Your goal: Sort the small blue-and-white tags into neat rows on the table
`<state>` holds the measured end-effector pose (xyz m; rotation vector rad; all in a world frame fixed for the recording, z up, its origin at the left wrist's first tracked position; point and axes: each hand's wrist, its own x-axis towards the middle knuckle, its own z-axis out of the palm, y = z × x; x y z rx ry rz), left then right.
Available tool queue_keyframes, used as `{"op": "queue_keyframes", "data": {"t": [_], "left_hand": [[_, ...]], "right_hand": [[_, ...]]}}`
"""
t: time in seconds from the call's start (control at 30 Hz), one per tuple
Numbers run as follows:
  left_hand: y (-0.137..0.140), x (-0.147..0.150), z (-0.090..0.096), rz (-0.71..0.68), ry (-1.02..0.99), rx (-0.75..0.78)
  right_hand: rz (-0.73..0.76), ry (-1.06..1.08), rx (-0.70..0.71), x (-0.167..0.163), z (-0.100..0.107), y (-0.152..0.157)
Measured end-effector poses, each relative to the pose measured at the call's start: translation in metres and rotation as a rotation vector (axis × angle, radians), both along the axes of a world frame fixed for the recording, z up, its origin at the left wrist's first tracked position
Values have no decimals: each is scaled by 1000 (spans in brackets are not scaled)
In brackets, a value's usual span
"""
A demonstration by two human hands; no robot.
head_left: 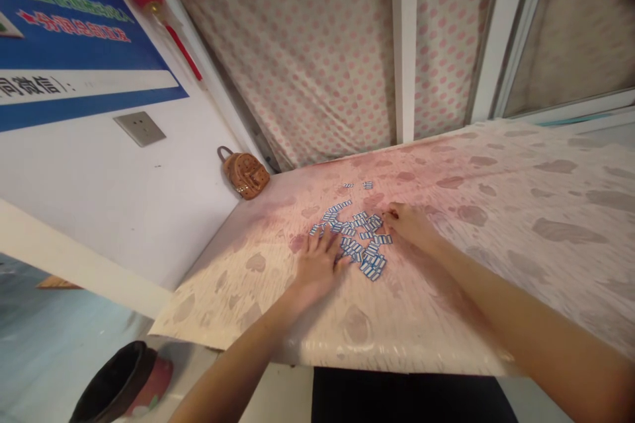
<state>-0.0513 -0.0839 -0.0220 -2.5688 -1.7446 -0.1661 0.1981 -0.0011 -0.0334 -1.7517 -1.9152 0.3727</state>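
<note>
Small blue-and-white striped pieces (373, 268) lie in a loose cluster on the table, some overlapping or touching; they look like little cards or tiles. My left hand (320, 261) rests flat at the cluster's left side, palm down with fingers spread, its fingertips over some of the pieces. At the right side of the cluster is my right hand (407, 223), its fingers curled together. Whatever is between those fingertips, if anything, is too small to make out. Two striped pieces (368, 185) lie apart from the cluster, farther back.
A heart-patterned cover (357, 327) lies over the table. A brown backpack-shaped bag (245, 175) sits at the back left corner against the wall. Behind the table hangs a dotted curtain (317, 66). A bin with a black rim (112, 377) stands on the floor, lower left.
</note>
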Motion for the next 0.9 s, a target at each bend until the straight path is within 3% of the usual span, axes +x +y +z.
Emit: {"op": "queue_keyframes", "data": {"t": [0.1, 0.23, 0.3, 0.43, 0.73, 0.8, 0.9], "left_hand": [[-2, -1, 5, -10, 1, -31], [-28, 11, 10, -361, -39, -137], [-36, 17, 9, -447, -53, -176], [-26, 19, 4, -334, -69, -162], [29, 5, 5, -13, -101, -64], [43, 5, 4, -2, -89, -136], [55, 11, 3, -108, -88, -217]], "right_hand": [[-18, -10, -13, -1, -1, 1], [-15, 10, -10, -1, -3, 2], [-10, 7, -8, -1, -4, 2], [-9, -8, -5, 0, -5, 3], [-14, 6, -22, -1, -4, 2], [-11, 8, -30, -1, -3, 1], [-5, 29, -42, -2, 0, -1]]}}
